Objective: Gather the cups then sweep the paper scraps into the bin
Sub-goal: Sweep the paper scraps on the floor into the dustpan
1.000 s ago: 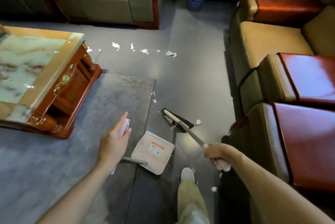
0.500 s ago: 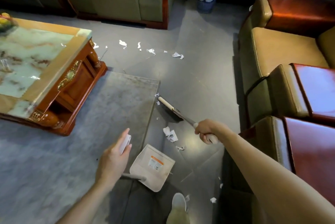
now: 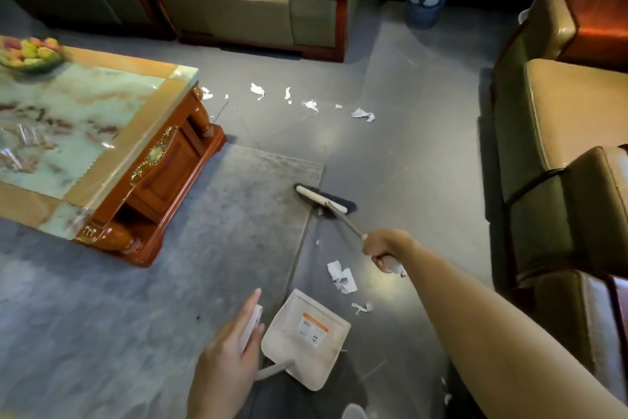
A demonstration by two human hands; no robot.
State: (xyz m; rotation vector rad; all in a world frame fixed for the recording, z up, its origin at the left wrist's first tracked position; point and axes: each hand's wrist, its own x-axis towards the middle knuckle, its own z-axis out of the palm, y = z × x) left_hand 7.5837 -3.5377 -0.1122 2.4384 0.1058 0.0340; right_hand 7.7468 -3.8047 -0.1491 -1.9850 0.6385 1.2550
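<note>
Paper scraps (image 3: 341,276) on floor just beyond dustpan (image 3: 306,337) mouth. Right hand (image 3: 384,247) grips broom (image 3: 323,198), head beyond scraps, likely to drag them in. Left hand (image 3: 227,350) holds dustpan handle, steadying it.

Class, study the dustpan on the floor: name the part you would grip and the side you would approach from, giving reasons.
Grip the white handle from the near side, where the left hand holds it. Its stem rises from the closed rear of the dustpan toward the person, while the open mouth faces the paper scraps and should stay clear.
</note>
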